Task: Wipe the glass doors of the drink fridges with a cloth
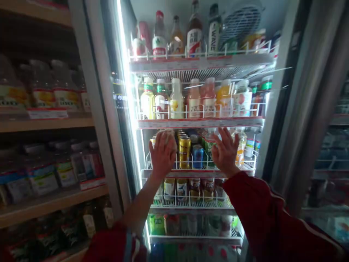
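My left hand (163, 154) is raised before the middle shelves of a lit drinks fridge, its fingers over a crumpled pale cloth (171, 135). Part of that cloth is hidden behind the fingers. To the right, my right hand (225, 151) is held up with its fingers spread and nothing in it. Between the two hands, a gold can (184, 152) and a blue can (197, 156) stand on a wire shelf. Faint streaks of reflection cross the view, as on a glass pane; whether either hand touches glass I cannot tell.
Bottled drinks (194, 98) line the shelf above my hands, and more cans (182, 189) stand below. A round fan grille (241, 22) is at the top. Wooden shelves (46, 123) with bottles are on the left, and a metal door frame (297, 120) is on the right.
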A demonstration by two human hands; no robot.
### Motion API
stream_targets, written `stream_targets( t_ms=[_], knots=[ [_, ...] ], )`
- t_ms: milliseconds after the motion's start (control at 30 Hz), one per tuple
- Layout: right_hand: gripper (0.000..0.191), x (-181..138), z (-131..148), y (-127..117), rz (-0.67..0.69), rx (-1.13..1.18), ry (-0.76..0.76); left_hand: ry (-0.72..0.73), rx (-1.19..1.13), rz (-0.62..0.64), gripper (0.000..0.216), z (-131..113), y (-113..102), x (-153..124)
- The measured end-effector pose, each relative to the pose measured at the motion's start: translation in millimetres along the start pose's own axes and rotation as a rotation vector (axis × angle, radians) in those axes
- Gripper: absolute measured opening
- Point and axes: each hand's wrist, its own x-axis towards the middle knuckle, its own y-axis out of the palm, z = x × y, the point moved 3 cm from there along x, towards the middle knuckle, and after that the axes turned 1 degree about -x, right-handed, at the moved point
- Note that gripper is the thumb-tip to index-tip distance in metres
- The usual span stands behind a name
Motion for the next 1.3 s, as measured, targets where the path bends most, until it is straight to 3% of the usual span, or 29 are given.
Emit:
stream_targets(
  t_ms=[167,233,300,533,633,800,900,1000,1167,1300],
  knots=[
    [0.036,3,3,0,-0.023,-0.037,-0.008,-0.230,0.068,-0.078,0.049,62,-21,4],
    [0.035,3,3,0,-0.007,-0.055,0.003,-0.269,0.071,-0.094,0.051,73,-24,5],
    [0.036,3,3,1,0.001,-0.064,0.013,-0.235,0.052,-0.100,0.052,67,-21,5],
    [0.036,2,2,0,-0.007,-0.058,0.013,0.060,-0.074,0.044,0.046,1,2,0],
    [0.035,2,1,0,0.003,-0.057,0.020,0.082,-0.071,0.047,0.044,7,-3,-3],
    [0.034,3,2,-1,-0.002,-0.060,0.015,-0.030,0.008,0.009,0.048,56,-21,-11],
    [0.032,4,4,-2,-0.027,-0.070,0.002,-0.108,0.027,-0.022,0.051,70,-24,-15],
    [0.032,4,3,-2,-0.021,-0.081,0.005,-0.096,-0.003,-0.009,0.051,55,-18,-16],
    [0.035,2,-1,0,0.041,-0.080,0.039,0.059,-0.089,0.061,0.043,10,-3,-13],
    [0.035,2,-1,0,0.035,-0.082,0.041,0.113,-0.045,0.064,0.039,22,-13,-13]
  ],
)
